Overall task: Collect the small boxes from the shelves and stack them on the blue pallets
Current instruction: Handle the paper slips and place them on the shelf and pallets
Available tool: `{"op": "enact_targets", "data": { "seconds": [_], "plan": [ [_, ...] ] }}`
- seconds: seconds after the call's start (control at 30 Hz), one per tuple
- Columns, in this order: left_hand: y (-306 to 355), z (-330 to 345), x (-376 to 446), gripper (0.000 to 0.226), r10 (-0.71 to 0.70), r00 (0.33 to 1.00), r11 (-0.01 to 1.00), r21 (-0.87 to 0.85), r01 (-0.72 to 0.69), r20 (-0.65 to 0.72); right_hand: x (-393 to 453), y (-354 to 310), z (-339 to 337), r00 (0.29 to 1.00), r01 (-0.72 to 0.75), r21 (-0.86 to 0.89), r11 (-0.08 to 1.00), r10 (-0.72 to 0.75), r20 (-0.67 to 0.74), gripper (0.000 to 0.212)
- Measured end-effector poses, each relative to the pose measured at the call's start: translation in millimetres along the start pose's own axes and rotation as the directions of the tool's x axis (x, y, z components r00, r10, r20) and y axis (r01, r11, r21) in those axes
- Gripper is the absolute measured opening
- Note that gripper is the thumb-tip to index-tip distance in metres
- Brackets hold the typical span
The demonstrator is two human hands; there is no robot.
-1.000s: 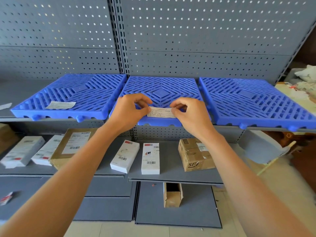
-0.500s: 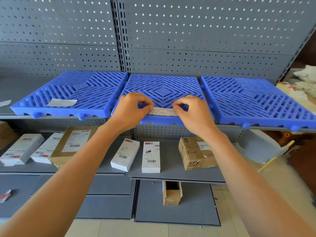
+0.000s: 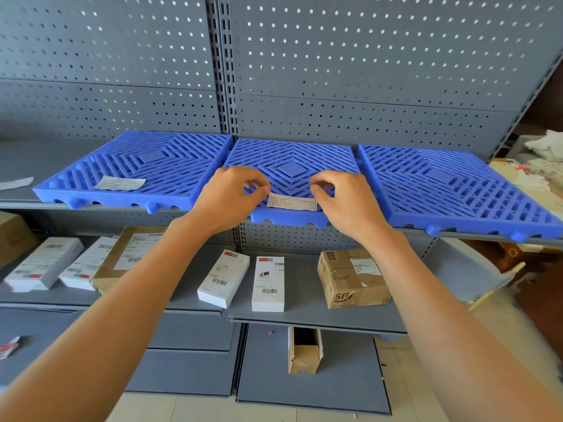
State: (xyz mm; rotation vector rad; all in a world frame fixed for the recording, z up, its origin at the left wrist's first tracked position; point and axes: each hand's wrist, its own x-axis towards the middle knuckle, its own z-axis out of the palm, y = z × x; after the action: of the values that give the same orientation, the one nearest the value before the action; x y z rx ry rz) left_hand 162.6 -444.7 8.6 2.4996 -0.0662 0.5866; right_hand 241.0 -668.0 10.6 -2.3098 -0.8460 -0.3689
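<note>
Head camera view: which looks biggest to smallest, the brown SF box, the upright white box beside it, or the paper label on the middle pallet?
1. brown SF box
2. white box
3. paper label
The label lies farther back, so it may look smaller than it is.

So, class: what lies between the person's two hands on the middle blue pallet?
In the head view, a paper label lies on the middle pallet near its front edge, between the left hand and right hand.

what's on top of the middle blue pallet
Only a paper label lies near the front edge of the middle pallet; no boxes. Both hands hover at its ends, hiding small patches of grid.
</note>
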Motion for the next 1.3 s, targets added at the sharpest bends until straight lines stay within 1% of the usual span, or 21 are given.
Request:
{"op": "enact_targets", "data": {
  "seconds": [0.2,0.33,0.6,0.73,0.93,1.13,1.3],
  "plan": [
    [3,-15,-7,0.018,-0.022,0.999,0.991,0.131,0.026,-0.037,10,-18,3,0.998,0.038,-0.009,0.999,-0.038,0.043,0.022],
    [-2,-35,-19,0.022,-0.055,0.995,0.974,0.215,0.073,-0.088,19,-41,15,0.99,0.101,0.002,0.995,-0.101,0.101,0.025],
    [-40,-93,-65,0.022,-0.141,0.967,0.934,0.295,0.201,-0.212,41,-112,59,0.957,0.226,0.108,0.968,-0.241,0.16,0.025],
    [-68,-131,-92,0.024,-0.192,0.942,0.905,0.321,0.279,-0.276,48,-156,92,0.938,0.27,0.153,0.951,-0.296,0.183,0.025],
    [-127,-195,-139,0.027,-0.297,0.91,0.863,0.326,0.385,-0.288,63,-240,156,0.903,0.334,0.16,0.929,-0.364,0.229,0.024],
    [-202,-259,-178,0.023,-0.355,0.888,0.834,0.33,0.442,-0.293,73,-324,220,0.891,0.349,0.187,0.918,-0.387,0.238,0.025],
    [-244,-288,-194,0.025,-0.378,0.877,0.832,0.307,0.462,-0.296,80,-362,260,0.885,0.343,0.188,0.92,-0.384,0.264,0.025]
  ]
}}
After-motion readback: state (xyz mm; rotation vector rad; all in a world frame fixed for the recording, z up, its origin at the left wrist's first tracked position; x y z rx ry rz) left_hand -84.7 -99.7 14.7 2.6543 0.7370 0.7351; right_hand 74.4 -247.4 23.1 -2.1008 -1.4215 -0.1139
